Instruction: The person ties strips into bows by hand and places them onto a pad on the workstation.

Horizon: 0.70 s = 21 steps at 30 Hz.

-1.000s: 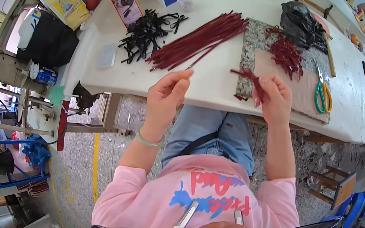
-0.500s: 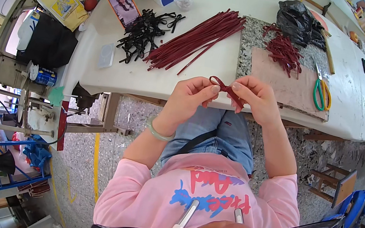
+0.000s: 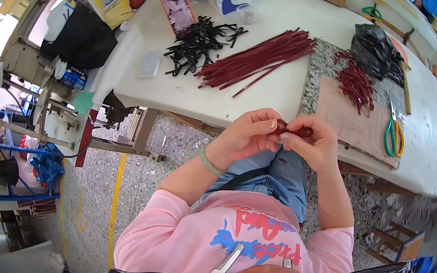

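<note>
A dark red ribbon bow (image 3: pixel 282 127), one loop showing, is pinched between my two hands just past the table's front edge, above my lap. My left hand (image 3: pixel 252 137) grips its left part between thumb and fingers. From the other side my right hand (image 3: pixel 315 143) is closed on it, thumb below and fingers curled over. Fingers hide much of the ribbon and its knot. Beyond my hands lies a bundle of long dark red ribbon strips (image 3: pixel 260 58). A tangle of black ribbon bows (image 3: pixel 195 46) sits left of that bundle.
On a speckled board (image 3: pixel 316 61) at right lie a pile of dark red ribbon pieces (image 3: pixel 355 83), a black plastic bag (image 3: pixel 376 50) and green-and-yellow-handled scissors (image 3: pixel 392 133). A phone (image 3: pixel 177 10) leans at the back left. A sewing machine (image 3: pixel 40 16) stands left.
The whole view has shifted, so the table sits lower and further right. My fingers have closed in around the bow, covering the loops and tails that showed before.
</note>
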{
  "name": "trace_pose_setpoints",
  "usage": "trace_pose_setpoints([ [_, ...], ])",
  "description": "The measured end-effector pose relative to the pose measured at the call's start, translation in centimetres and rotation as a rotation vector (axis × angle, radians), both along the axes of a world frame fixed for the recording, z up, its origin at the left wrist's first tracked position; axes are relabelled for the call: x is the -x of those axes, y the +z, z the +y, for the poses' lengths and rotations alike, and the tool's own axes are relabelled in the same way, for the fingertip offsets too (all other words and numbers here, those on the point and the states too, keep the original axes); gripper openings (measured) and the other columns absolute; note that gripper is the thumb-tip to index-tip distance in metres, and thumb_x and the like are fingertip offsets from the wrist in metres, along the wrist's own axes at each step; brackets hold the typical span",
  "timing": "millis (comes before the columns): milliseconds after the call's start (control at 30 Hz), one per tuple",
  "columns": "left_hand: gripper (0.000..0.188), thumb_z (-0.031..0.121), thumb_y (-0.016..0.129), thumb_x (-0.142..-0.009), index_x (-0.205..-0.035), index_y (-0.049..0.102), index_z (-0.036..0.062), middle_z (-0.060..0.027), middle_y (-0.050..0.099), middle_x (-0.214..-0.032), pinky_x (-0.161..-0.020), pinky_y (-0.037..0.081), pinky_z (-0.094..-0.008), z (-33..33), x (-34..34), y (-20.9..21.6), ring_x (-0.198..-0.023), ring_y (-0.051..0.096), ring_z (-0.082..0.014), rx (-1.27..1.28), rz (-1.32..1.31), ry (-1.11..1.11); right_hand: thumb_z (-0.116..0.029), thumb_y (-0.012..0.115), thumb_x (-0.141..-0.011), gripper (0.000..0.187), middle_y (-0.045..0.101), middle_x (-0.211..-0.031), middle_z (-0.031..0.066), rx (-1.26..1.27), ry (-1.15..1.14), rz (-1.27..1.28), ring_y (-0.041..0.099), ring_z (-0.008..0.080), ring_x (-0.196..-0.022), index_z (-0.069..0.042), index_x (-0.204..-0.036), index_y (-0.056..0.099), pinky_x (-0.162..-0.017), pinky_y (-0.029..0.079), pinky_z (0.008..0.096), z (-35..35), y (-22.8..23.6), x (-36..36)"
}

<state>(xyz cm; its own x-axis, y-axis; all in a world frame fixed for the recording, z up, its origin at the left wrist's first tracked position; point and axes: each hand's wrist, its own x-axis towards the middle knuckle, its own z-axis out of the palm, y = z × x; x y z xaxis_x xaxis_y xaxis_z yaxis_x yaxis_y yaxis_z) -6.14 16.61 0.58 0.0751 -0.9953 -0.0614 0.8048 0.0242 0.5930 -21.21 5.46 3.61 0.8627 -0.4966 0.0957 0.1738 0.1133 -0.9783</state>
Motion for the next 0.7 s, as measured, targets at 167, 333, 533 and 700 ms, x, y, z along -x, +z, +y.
trace_pose_setpoints([
  [167, 0.020, 0.017, 0.054, -0.090, -0.103, 0.054, 0.0011, -0.0091, 0.056, -0.099, -0.076, 0.050, -0.0331, 0.3, 0.6, -1.2, -0.087, 0.059, -0.0192, 0.180, 0.235, -0.152, 0.006, 0.063, -0.075, 0.015, 0.061, -0.080, 0.0049, -0.003, 0.073, 0.010, 0.061, 0.0095, -0.074, 0.001, -0.087, 0.055, -0.065, 0.050, 0.0224, 0.3, 0.9, -0.1],
  [333, 0.023, 0.018, 0.055, -0.090, -0.104, 0.054, 0.0011, -0.0087, 0.055, -0.101, -0.077, 0.049, -0.0320, 0.3, 0.1, -0.5, -0.088, 0.058, -0.0186, 0.216, 0.169, -0.187, 0.004, 0.063, -0.079, 0.015, 0.062, -0.082, 0.0063, 0.015, 0.142, -0.008, 0.062, 0.0112, -0.075, 0.003, -0.093, 0.057, -0.064, 0.050, 0.0231, -0.3, 1.0, 0.1],
  [533, 0.023, 0.009, 0.058, -0.086, -0.107, 0.057, -0.0021, -0.0052, 0.060, -0.089, -0.062, 0.050, -0.0219, -0.2, 0.6, 1.6, -0.075, 0.056, -0.0083, -0.047, -0.487, 0.245, 0.000, 0.059, -0.083, 0.025, 0.063, -0.088, 0.0070, -0.020, -0.040, 0.152, 0.062, 0.0122, -0.076, 0.000, -0.108, 0.058, -0.063, 0.050, 0.0227, -0.9, 1.1, 0.1],
  [700, 0.017, 0.013, 0.061, -0.086, -0.093, 0.064, -0.0024, -0.0017, 0.059, -0.073, -0.055, 0.046, -0.0209, -0.1, 0.6, 0.8, -0.060, 0.053, -0.0069, -0.162, -0.532, 0.307, -0.016, 0.056, -0.089, 0.026, 0.064, -0.086, 0.0091, -0.152, -0.034, 0.208, 0.062, 0.0136, -0.072, 0.003, -0.107, 0.057, -0.055, 0.049, 0.0225, -2.4, 0.9, -0.5],
])
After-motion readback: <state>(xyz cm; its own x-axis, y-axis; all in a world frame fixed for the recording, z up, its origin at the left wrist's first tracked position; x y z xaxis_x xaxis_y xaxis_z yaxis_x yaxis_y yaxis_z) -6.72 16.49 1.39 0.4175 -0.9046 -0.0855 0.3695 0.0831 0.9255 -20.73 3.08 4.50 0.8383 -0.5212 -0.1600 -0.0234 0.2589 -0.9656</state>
